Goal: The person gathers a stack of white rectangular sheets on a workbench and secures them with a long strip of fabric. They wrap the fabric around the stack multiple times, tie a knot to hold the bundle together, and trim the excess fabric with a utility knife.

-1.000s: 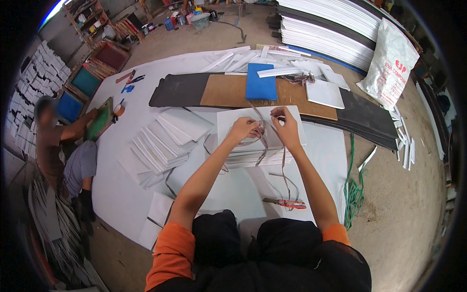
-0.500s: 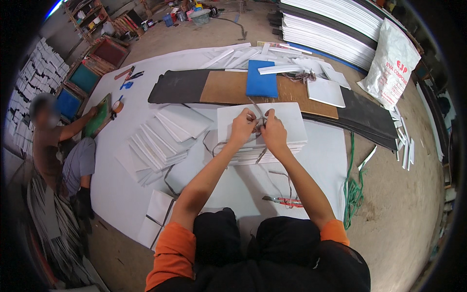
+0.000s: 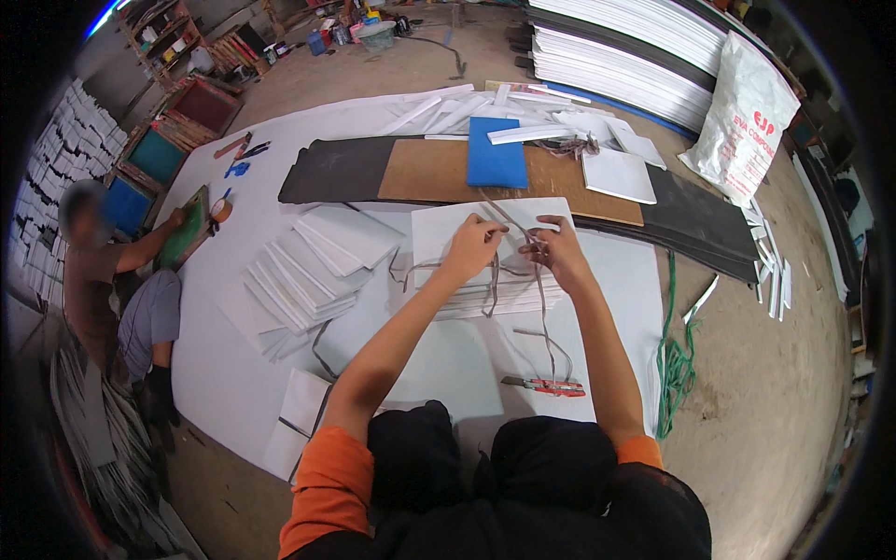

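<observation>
Before me lies a stack of white rectangular sheets (image 3: 439, 222) with a thin grey-brown strip (image 3: 539, 285) around and over it. Above the stack's top, my left hand (image 3: 476, 246) has its fingers pinched against the strip's upper part. My right hand (image 3: 558, 252) is to the right, its thumb and fingers curled around the strip, which trails down toward my knees. More strip loops hang at the stack's front and left side. A red utility knife (image 3: 553, 386) with its blade out lies near my right knee, touching the strip's lower end.
Fanned white sheets (image 3: 308, 275) lie left, a strapped white bundle (image 3: 301, 401) nearer me. Beyond the stack are dark boards (image 3: 695, 215), a brown board (image 3: 429, 168) and a blue sheet (image 3: 497, 154). Green cord (image 3: 674, 373) lies right. A person (image 3: 103, 252) sits left, holding a green-faced frame (image 3: 185, 229).
My hands have moved apart from close together over the stack, the right one going rightward. The strip now stretches long past my right fingers, and the stack looks shifted slightly left.
</observation>
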A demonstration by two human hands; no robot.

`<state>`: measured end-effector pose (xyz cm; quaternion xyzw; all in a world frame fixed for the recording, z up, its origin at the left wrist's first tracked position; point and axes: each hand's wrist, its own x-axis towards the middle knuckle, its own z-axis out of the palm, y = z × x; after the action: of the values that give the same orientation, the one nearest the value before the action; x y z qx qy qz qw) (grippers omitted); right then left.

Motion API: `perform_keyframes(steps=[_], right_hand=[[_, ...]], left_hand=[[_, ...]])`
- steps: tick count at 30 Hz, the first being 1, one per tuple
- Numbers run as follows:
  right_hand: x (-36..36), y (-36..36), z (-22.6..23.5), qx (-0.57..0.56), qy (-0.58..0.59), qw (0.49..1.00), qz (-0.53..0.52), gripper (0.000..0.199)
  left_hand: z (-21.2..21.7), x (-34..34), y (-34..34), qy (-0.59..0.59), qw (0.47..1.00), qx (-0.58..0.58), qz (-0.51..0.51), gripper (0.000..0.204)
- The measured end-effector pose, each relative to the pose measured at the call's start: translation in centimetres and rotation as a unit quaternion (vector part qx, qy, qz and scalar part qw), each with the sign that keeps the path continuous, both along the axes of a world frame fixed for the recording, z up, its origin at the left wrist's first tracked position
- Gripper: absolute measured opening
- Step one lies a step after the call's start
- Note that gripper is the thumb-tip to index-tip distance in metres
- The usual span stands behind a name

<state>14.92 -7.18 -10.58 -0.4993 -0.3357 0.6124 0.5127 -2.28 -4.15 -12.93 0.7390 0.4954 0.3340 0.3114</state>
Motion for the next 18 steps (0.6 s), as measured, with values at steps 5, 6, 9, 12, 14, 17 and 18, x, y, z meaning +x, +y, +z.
perform_keyframes(steps=[5,6,9,12,14,17,18], right_hand=[[-1.2,-0.5,-1.8,0.1,-0.135,0.986,0.006,0.042],[-1.3,-0.4,-2.2,0.117,-0.2,0.973,0.0,0.042],[-2.2,-0.3,-2.0,0.156,-0.272,0.95,-0.003,0.042],[-2.6,-0.2,-2.1,0.311,-0.51,0.791,-0.129,0.045],[-1.9,0.3,-3.1,0.386,-0.601,0.677,-0.177,0.044],[-1.0,1.2,-3.8,0.346,-0.503,0.787,-0.092,0.039],[-0.6,1.2,-3.8,0.27,-0.406,0.873,-0.035,0.037]], left_hand=[[3.3,1.0,-0.4,-0.041,0.982,-0.181,-0.017,0.036],[3.1,1.2,-0.6,-0.046,0.985,-0.164,-0.018,0.036],[1.9,0.9,-0.3,-0.063,0.991,-0.119,-0.022,0.034],[-0.3,-0.4,1.3,-0.149,0.974,-0.168,-0.037,0.028],[-0.5,-0.5,1.9,-0.29,0.914,-0.279,-0.049,0.025],[0.3,-0.5,1.9,-0.321,0.89,-0.322,-0.022,0.025],[0.7,-0.7,1.9,-0.312,0.891,-0.329,-0.022,0.025]])
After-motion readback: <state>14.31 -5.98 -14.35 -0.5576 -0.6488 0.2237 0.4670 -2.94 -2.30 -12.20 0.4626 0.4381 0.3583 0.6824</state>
